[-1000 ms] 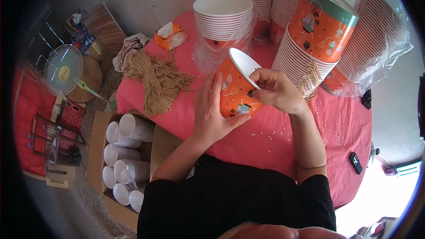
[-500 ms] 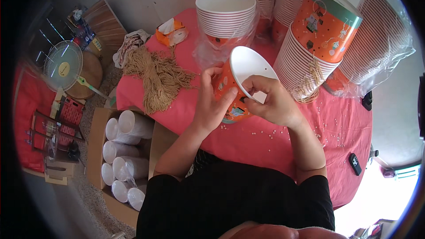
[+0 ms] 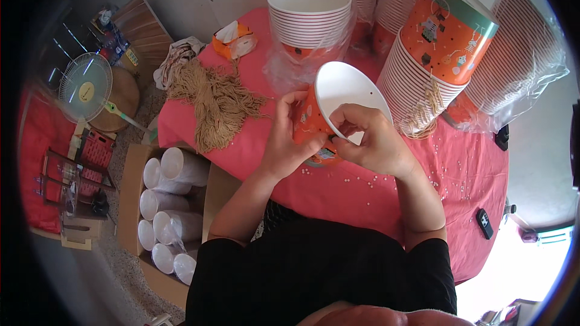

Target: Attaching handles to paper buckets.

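Note:
An orange printed paper bucket (image 3: 353, 87) with a white inside is tilted in front of me, its mouth facing up and right. My left hand (image 3: 289, 139) wraps round its outer left side, the thumb near the rim. At the near rim my right hand (image 3: 371, 139) pinches, its fingers reaching inside the bucket; whatever lies between those fingertips is hidden. A small dark hole shows in the far wall. To the right, a tall stack of similar buckets (image 3: 450, 33) has a bundle of tan cord (image 3: 425, 111) hanging against it.
A heap of tan cord (image 3: 217, 105) and an orange-white packet (image 3: 234, 40) lie on the pink tablecloth (image 3: 314, 196). Wrapped bucket stacks (image 3: 309, 15) stand behind. Small white discs are scattered at right, near a black remote-like object (image 3: 484, 223). A carton (image 3: 136, 196) of wrapped cups stands at left.
The bucket has turned slightly, its mouth showing a little more to the right. My right hand has shifted slightly right at the rim; my left hand keeps its hold.

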`<action>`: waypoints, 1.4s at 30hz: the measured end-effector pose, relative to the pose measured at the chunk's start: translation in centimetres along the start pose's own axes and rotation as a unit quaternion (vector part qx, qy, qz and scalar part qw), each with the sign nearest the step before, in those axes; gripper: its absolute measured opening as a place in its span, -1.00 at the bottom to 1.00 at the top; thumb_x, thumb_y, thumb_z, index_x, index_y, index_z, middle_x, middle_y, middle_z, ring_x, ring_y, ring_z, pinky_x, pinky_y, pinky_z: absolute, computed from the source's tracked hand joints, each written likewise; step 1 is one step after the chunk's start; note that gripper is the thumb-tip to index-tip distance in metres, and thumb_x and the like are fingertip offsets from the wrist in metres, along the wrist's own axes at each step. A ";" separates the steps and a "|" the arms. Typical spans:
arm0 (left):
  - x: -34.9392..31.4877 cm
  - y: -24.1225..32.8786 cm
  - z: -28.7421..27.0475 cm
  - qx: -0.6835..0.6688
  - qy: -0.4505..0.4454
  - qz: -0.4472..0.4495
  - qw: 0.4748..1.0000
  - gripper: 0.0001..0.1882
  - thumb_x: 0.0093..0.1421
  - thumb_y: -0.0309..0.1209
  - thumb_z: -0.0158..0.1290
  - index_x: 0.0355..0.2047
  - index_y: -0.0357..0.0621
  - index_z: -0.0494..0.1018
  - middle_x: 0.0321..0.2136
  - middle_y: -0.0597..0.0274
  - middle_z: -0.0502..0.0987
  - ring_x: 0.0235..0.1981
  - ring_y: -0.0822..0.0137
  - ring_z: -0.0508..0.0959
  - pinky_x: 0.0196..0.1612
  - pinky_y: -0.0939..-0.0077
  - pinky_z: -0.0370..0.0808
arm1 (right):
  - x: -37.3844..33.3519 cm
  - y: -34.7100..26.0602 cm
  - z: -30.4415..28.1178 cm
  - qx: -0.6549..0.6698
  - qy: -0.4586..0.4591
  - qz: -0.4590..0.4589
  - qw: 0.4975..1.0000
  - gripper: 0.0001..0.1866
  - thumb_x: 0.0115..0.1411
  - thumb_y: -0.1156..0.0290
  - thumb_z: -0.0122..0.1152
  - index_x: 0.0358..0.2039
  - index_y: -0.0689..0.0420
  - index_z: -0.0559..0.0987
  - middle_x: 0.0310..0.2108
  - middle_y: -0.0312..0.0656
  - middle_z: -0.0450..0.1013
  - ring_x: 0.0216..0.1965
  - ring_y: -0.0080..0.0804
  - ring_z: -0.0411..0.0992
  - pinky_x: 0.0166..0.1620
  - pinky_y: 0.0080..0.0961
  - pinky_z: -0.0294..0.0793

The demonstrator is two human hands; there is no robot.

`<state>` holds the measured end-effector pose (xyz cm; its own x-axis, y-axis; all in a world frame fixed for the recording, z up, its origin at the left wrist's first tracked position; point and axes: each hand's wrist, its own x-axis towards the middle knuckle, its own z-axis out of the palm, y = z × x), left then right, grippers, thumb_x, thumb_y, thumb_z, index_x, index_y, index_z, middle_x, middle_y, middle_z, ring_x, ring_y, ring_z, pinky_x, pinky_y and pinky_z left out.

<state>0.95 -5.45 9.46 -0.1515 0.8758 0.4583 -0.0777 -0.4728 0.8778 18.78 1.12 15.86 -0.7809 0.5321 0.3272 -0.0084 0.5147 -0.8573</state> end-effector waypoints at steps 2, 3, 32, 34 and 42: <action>-0.5 -0.3 -0.4 -0.005 -0.006 -0.005 1.000 -0.17 0.04 -0.30 0.31 0.20 -0.21 0.06 0.14 0.05 0.21 0.20 0.23 0.25 0.26 0.27 0.21 | -0.2 -1.0 -0.2 -0.046 -0.004 0.034 0.998 -0.80 -0.01 0.66 0.18 -0.30 0.30 0.50 -0.42 -0.22 0.47 -0.42 -0.60 0.44 -0.34 -0.58 0.45; -0.8 -0.6 -0.7 -0.012 -0.015 -0.010 1.000 -0.15 0.05 -0.30 0.32 0.22 -0.20 0.05 0.16 0.06 0.21 0.21 0.23 0.25 0.26 0.28 0.20 | -0.4 -1.0 0.0 -0.074 0.014 0.001 0.997 -0.79 -0.03 0.65 0.20 -0.32 0.28 0.49 -0.45 -0.23 0.44 -0.50 -0.57 0.41 -0.43 -0.58 0.40; 2.6 -6.8 -11.6 0.735 -0.085 -0.005 0.673 -0.81 -0.04 -0.44 0.15 -0.35 -0.12 0.51 -0.29 0.13 0.51 -0.11 0.07 0.46 -0.07 0.16 0.41 | -1.2 -2.1 1.8 -0.346 -0.103 -0.036 0.932 -0.69 0.06 0.35 0.28 -0.22 0.15 0.43 -0.44 -0.10 0.43 -0.43 -0.07 0.50 -0.41 -0.21 0.47; 1.5 -6.7 -10.9 0.698 -0.050 0.034 0.713 -0.79 -0.06 -0.41 0.16 -0.36 -0.12 0.50 -0.32 0.18 0.51 -0.08 0.11 0.47 0.01 0.19 0.37 | -1.2 -2.0 1.9 -0.335 -0.094 -0.021 0.937 -0.68 0.02 0.42 0.34 -0.21 0.19 0.50 -0.41 -0.07 0.50 -0.47 -0.12 0.52 -0.40 -0.26 0.46; -3.6 -3.9 -6.8 0.618 0.026 0.145 0.772 -0.81 -0.11 -0.43 0.20 -0.45 -0.13 0.46 -0.35 0.22 0.47 -0.15 0.16 0.45 -0.03 0.17 0.35 | -1.0 -1.6 2.1 -0.323 -0.109 -0.022 0.940 -0.66 0.05 0.38 0.30 -0.17 0.17 0.44 -0.40 -0.04 0.47 -0.40 -0.02 0.50 -0.37 -0.16 0.48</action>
<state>-4.89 -7.39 3.47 -0.0278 0.7294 0.6835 0.9622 -0.1658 0.2160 18.29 -1.68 16.04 -0.8990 0.3862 0.2065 0.2821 0.8714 -0.4013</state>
